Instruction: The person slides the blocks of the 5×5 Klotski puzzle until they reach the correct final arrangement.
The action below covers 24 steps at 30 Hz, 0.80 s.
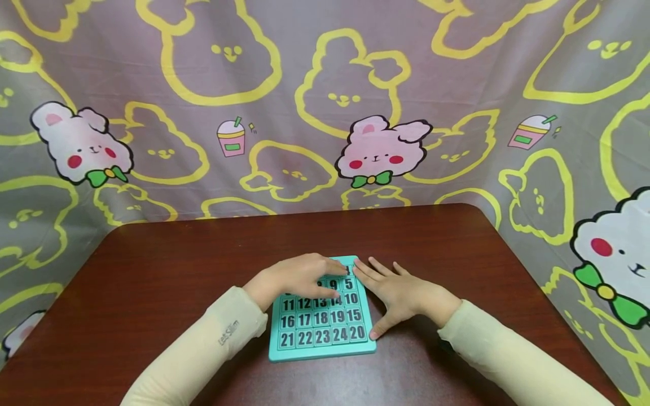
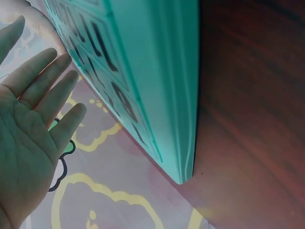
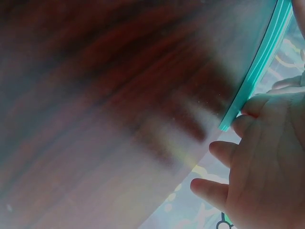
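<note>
A turquoise sliding number puzzle [image 1: 323,354] lies flat on the table, its square tiles printed with black numbers. My left hand [image 1: 298,276] reaches over the upper rows, covering several tiles; its fingers extend toward the upper right corner. In the left wrist view the same hand [image 2: 31,126] has straight, spread fingers above the tile face. Along the puzzle's right side rests my right hand [image 1: 406,294], fingertips at the upper right edge and thumb at the lower right corner. The right wrist view shows those fingertips [image 3: 250,106] against the turquoise rim [image 3: 243,98].
The dark reddish-brown table [image 1: 167,270] extends around the puzzle on all sides. Behind it and along both sides hangs a grey-pink curtain [image 1: 294,118] with yellow outlines and cartoon rabbits. Pale sleeves cover both forearms.
</note>
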{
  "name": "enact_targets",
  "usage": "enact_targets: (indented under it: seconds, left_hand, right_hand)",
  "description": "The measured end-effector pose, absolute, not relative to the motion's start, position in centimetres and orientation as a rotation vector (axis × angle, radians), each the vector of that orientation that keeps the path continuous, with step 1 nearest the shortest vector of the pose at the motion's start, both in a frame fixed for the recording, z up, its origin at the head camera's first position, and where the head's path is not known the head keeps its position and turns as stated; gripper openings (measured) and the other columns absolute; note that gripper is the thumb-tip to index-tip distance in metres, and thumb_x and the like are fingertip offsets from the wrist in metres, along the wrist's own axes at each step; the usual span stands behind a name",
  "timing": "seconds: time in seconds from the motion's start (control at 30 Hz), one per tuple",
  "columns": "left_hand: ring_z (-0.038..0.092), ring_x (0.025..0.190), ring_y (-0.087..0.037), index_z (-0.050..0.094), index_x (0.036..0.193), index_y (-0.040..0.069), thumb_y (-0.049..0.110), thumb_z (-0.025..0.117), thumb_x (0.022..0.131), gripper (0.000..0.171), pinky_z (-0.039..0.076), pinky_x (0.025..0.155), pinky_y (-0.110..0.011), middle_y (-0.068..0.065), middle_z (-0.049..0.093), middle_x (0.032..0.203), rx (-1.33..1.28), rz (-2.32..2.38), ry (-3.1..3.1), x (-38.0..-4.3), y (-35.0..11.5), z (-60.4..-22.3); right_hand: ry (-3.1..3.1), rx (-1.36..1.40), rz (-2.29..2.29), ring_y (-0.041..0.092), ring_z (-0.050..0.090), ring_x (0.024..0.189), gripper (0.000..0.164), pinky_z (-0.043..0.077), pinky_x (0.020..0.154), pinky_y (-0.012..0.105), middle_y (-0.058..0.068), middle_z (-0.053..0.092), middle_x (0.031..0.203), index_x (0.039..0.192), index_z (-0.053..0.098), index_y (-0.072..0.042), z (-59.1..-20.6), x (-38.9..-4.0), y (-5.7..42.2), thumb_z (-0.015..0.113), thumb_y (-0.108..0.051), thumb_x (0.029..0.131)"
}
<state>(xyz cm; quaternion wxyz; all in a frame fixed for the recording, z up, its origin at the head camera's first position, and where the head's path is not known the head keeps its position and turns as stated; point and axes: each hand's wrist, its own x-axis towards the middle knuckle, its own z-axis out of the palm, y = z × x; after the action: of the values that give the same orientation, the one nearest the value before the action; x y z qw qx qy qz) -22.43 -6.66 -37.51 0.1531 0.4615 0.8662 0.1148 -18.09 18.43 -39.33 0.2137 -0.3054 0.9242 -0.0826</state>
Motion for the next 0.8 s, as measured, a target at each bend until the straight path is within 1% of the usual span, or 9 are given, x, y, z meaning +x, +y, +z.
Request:
enact_targets:
  seconds: [0.37,0.8]
  left_hand:
    - [0.052,0.136,-0.014,0.055,0.143,0.012,0.039,0.065,0.096,0.055,0.043,0.112,-0.035,0.001,0.057,0.144,1.315,0.359,2.471,-22.6,-6.9,-38.1]
    - [0.055,0.133,-0.015,0.058,0.14,0.011,0.037,0.066,0.095,0.052,0.045,0.111,-0.037,-0.001,0.06,0.141,1.283,0.385,2.502,-22.4,-8.4,-37.8]
  right_hand:
    - [2.565,-0.844,-0.23,0.031,-0.004,0.156,0.132,0.006,0.117,0.072,-0.005,-0.006,0.169,0.162,0.006,-0.021,-39.5,-18.1,18.2,0.072,-0.079,0.063]
    - [2.574,-0.84,-0.221,0.032,-0.004,0.156,0.132,0.007,0.116,0.072,-0.006,-0.008,0.169,0.162,0.006,-0.021,-39.5,-18.2,18.4,0.072,-0.079,0.063]
